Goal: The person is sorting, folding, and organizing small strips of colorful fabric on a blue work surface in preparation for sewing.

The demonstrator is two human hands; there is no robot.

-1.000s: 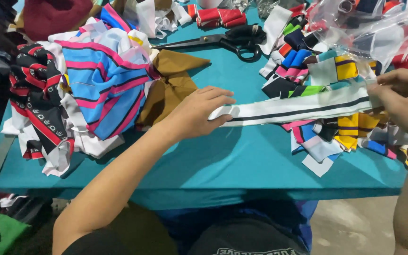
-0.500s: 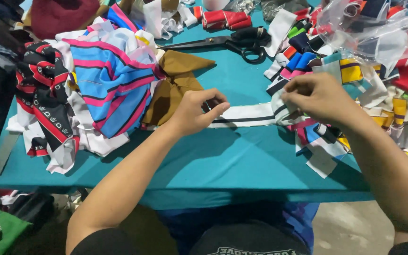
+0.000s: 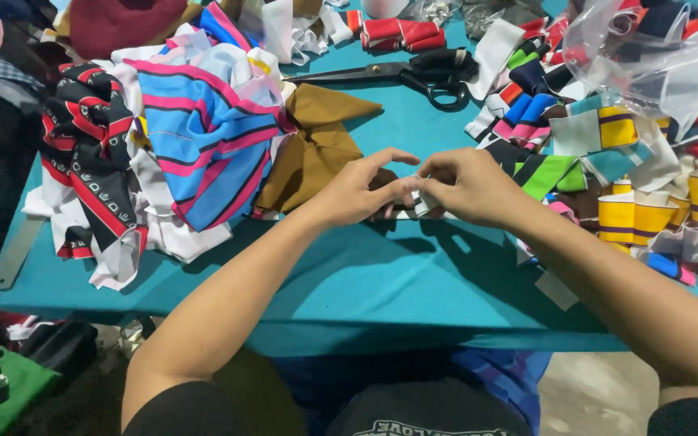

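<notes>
Strip (image 3: pixel 418 200), white and folded small, sits pinched between both hands over the teal table (image 3: pixel 365 274). Left hand (image 3: pixel 361 190) grips its near end with thumb and fingertips; right hand (image 3: pixel 466 186) closes on the other end, the two hands touching. Just left of the grip lies brown cloth (image 3: pixel 317 149), and beyond that a striped blue and pink heap (image 3: pixel 203 137). Behind the grip, well apart, lie black scissors (image 3: pixel 414 73). Right of the grip spreads a pile of coloured strips (image 3: pixel 624 161), partly under a clear bag (image 3: pixel 656 56).
</notes>
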